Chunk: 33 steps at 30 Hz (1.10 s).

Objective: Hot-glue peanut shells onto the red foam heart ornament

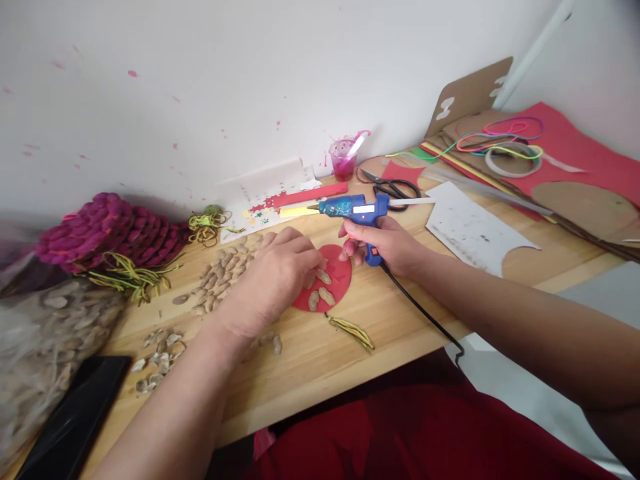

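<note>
My right hand grips a blue hot glue gun by its handle, the nozzle pointing left and a white glue stick sticking out at the back. Below the gun lies a round red disc with several peanuts on it. Over the disc's left part, my left hand has its fingers closed downward around a peanut, mostly hidden by the fingertips. A bunch of yellow-green cords hangs from the disc's lower edge onto the table. Behind my left hand spreads a pile of peanuts.
Black scissors and a cup of pink liquid stand near the wall. Stacked purple pieces, a bag of peanuts, broken shells and a black phone are left. A black cable crosses the table edge.
</note>
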Each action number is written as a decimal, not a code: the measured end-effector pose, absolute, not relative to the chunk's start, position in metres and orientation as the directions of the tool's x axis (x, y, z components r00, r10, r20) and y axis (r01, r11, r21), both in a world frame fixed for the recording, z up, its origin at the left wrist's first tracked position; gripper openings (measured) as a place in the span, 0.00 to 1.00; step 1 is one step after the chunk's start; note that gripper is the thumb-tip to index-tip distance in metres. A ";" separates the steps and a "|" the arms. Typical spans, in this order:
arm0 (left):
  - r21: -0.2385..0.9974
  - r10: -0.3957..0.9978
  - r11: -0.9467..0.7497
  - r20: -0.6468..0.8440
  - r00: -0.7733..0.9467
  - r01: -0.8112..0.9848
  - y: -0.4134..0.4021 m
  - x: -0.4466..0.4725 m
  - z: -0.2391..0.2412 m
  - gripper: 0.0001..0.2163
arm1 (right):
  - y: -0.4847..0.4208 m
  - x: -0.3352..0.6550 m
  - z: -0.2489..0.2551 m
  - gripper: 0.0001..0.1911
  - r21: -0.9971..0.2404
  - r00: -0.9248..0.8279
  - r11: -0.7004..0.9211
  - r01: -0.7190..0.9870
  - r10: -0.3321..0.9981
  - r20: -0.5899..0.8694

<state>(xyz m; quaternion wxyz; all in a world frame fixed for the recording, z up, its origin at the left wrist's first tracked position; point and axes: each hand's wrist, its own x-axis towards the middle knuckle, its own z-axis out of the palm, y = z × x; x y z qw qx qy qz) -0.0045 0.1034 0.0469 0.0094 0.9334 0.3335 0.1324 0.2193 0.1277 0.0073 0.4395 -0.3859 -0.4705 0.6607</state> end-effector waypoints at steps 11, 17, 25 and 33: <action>0.084 0.580 -0.811 0.233 0.780 0.579 0.105 -0.010 0.035 0.08 | 0.127 0.220 0.008 0.15 -0.974 -0.334 -0.130 -0.185 0.941 -0.062; 0.127 0.618 -0.781 0.291 0.730 0.611 0.105 -0.016 0.037 0.08 | 0.127 0.220 0.007 0.16 -0.977 -0.340 -0.134 -0.168 0.938 -0.070; 0.180 0.653 -0.755 0.297 0.696 0.631 0.106 -0.024 0.037 0.08 | 0.125 0.219 0.011 0.17 -0.973 -0.309 -0.153 -0.175 0.946 -0.093; 0.097 0.595 -0.798 0.283 0.752 0.594 0.102 -0.013 0.031 0.08 | 0.125 0.219 0.010 0.17 -0.976 -0.304 -0.143 -0.164 0.948 -0.088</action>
